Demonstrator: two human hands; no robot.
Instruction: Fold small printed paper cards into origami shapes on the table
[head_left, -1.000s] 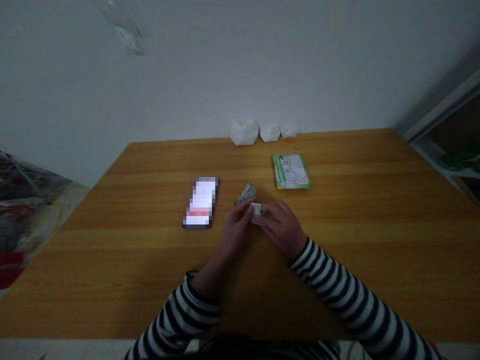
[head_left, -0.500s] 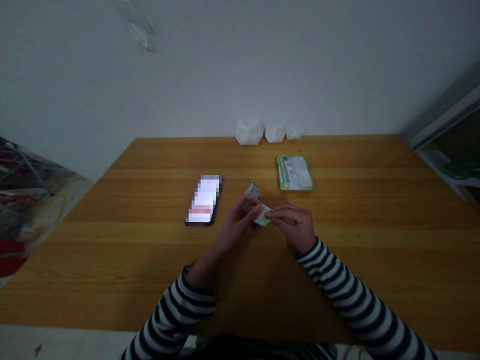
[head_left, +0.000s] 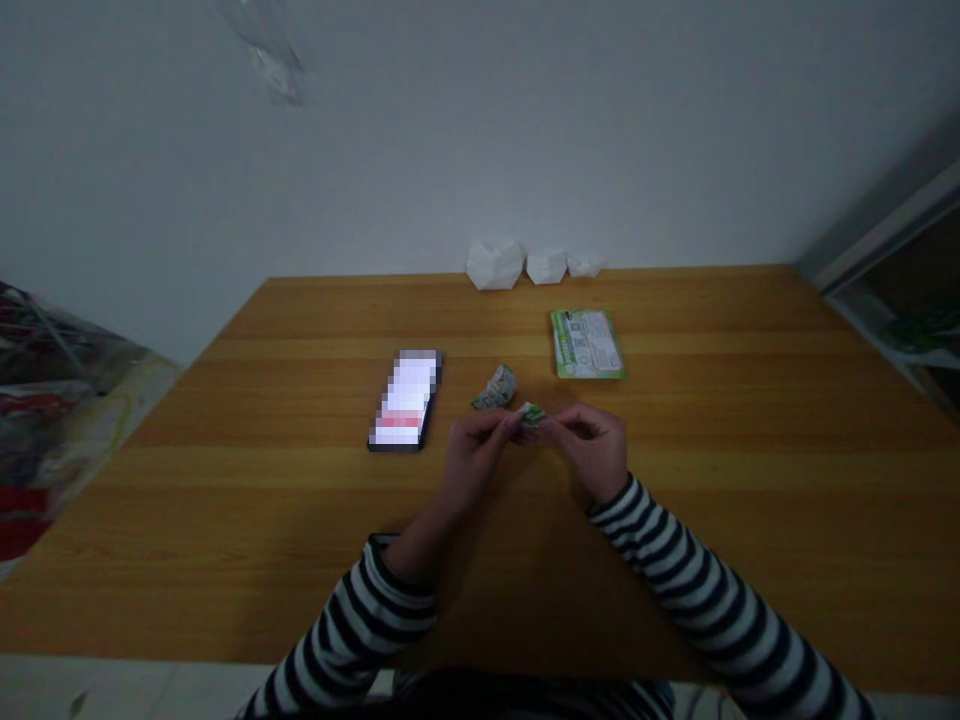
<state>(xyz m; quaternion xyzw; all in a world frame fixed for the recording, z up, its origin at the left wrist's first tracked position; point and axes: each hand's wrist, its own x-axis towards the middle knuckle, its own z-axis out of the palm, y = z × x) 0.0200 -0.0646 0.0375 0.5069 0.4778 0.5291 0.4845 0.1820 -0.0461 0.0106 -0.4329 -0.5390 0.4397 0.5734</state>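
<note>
In the head view, the person's left hand [head_left: 474, 452] and right hand [head_left: 598, 450] meet over the middle of the brown wooden table [head_left: 225, 520], both in black-and-white striped sleeves [head_left: 675, 590]. Each hand is curled, with thumb and forefinger closed in a pinch. Between them they hold a small folded green-and-white paper piece [head_left: 531, 413], the left hand on its left end and the right hand on its right end. The piece sits just above the tabletop, and whether it touches the wood cannot be told. Just beyond the left fingertips, a second crumpled green-and-white scrap [head_left: 496, 388] lies on the table, apart from the hands. To the left of that is a dark flat phone [head_left: 405, 400] with a lit, blurred-out screen. Farther back on the right lies a flat green-bordered printed card [head_left: 586, 343], whose white panel carries blocks of print too small to read. Three white folded paper shapes [head_left: 495, 264] stand in a row at the far table edge against the pale wall [head_left: 480, 130].
</note>
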